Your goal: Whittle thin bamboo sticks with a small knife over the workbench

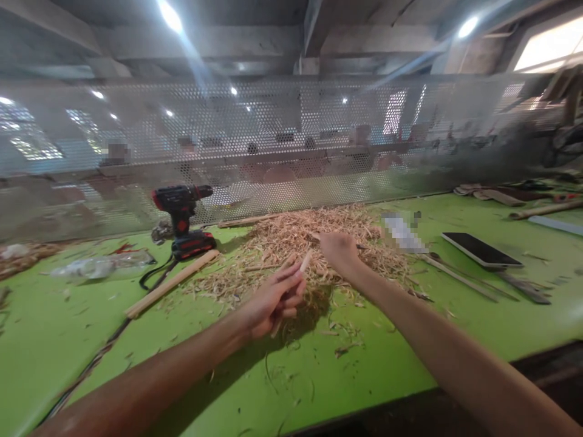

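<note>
Held in the fingers of my left hand (277,297) is a pale wooden stick (305,261), its end sticking up past the thumb. Just beyond it and to the right, my right hand (339,252) is closed above a heap of wood shavings (291,233). A thin dark end shows on the right side of that fist, but the rest of what it grips is hidden. The two hands are a short way apart. Loose curls of shaving lie on the green tabletop (387,364) beneath them.
A cordless drill (181,221) stands at left, near a wooden strip (173,284) and a clear plastic bottle (107,266). At right lie a phone (481,249), thin rods (460,278) and a flat metal tool (523,287). A perforated metal screen (282,145) closes off the back.
</note>
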